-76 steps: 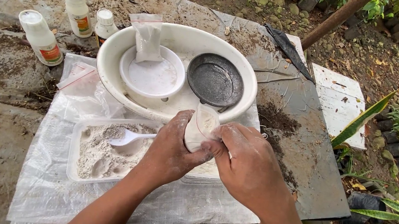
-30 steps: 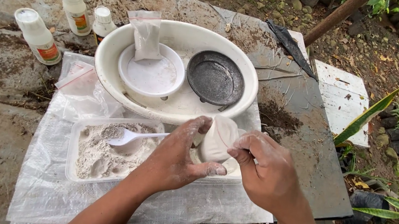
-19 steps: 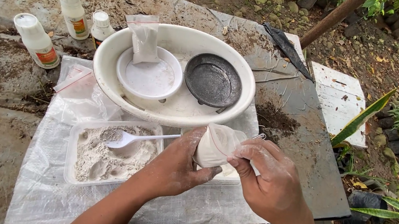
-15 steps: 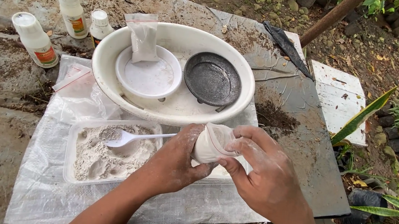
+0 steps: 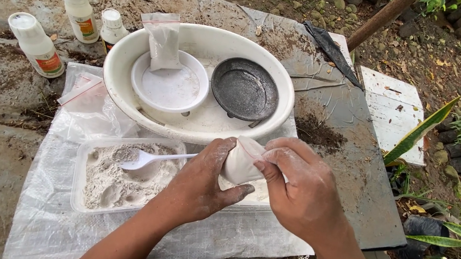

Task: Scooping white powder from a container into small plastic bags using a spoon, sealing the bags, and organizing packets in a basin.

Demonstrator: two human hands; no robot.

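- Since half a second ago, both hands have stayed closed on the small white bag and shifted only slightly; it sits between them at about the same spot over the tray's right end.
- Left hand wraps the bag from the left, thumb under it and fingers curled over the top, clamped on it.
- Right hand pinches the bag's upper right edge, where a thin red strip shows, fingertips together on the plastic.
- Bag hangs above the clear plastic tray, just in front of the near rim of the big white basin.
- Tray holds pale powder, with a white plastic spoon lying in it, handle pointing toward the left hand.
- Inside the basin stand a small white bowl and a dark round pan, side by side and apart; a filled plastic pouch leans on the white bowl's far edge.
- Three white bottles stand well apart from the hands at the far left.
- A woven white sheet lies under the tray and reaches the table's near edge.
- Open surface lies to the right of the hands, on the grey tabletop, with a patch of dark soil; its right edge drops off to ground and plants.
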